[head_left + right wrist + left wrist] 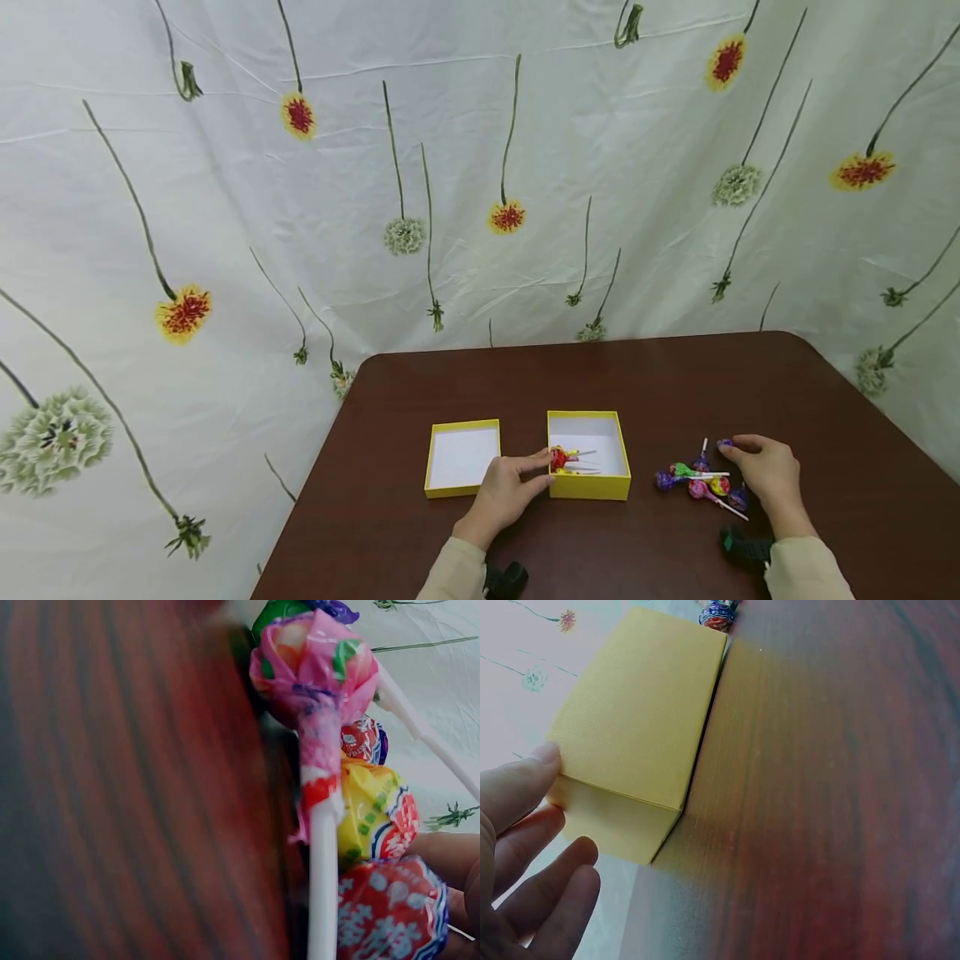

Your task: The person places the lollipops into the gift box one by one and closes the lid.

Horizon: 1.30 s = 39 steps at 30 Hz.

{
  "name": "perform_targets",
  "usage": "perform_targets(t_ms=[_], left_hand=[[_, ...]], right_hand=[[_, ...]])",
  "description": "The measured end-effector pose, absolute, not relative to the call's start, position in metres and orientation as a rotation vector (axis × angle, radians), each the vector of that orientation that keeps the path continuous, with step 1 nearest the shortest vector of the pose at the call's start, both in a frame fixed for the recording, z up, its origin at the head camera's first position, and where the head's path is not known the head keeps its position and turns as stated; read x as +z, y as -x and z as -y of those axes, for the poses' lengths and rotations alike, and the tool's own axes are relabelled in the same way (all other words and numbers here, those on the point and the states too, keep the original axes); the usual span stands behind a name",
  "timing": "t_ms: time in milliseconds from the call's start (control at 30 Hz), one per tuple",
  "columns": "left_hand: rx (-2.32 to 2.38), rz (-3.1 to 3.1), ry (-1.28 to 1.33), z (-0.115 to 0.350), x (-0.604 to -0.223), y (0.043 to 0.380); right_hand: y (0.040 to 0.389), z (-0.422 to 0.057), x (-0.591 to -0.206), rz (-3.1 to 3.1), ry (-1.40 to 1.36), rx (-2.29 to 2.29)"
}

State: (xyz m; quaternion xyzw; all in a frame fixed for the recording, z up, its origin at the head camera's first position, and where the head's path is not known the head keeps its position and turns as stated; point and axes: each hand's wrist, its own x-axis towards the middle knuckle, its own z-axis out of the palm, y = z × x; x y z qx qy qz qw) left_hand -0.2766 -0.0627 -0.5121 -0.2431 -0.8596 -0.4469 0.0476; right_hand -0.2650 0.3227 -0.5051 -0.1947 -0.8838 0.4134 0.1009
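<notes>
My left hand (504, 496) holds the front left corner of a yellow box (592, 488) with a white inside. In the left wrist view the thumb lies on one face of the box (630, 705) and a finger on the adjoining side. Lollipops with red and yellow wrappers (561, 457) lie inside it, white sticks pointing right. To the right, my right hand (768, 475) pinches a purple-wrapped lollipop (725, 444) beside a small pile. That pile includes a green lollipop (681, 470), a pink lollipop (315, 667) and a yellow lollipop (375, 810).
A yellow lid (453, 492), white inside, lies left of the box. Everything rests on a dark brown table (585, 375). Behind it hangs a white cloth (465, 275) printed with flowers. Dark wrist devices, such as the right one (746, 547), sit by both sleeves.
</notes>
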Motion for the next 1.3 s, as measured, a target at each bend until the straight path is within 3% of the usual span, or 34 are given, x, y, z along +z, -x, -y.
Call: perform_targets(t_ms=[1300], left_hand=[[-1.420, 2.641, 0.735, 0.0638, -0.5105, 0.2738]], right_hand=[[0.2684, -0.3252, -0.5099, 2.580, 0.585, 1.296]])
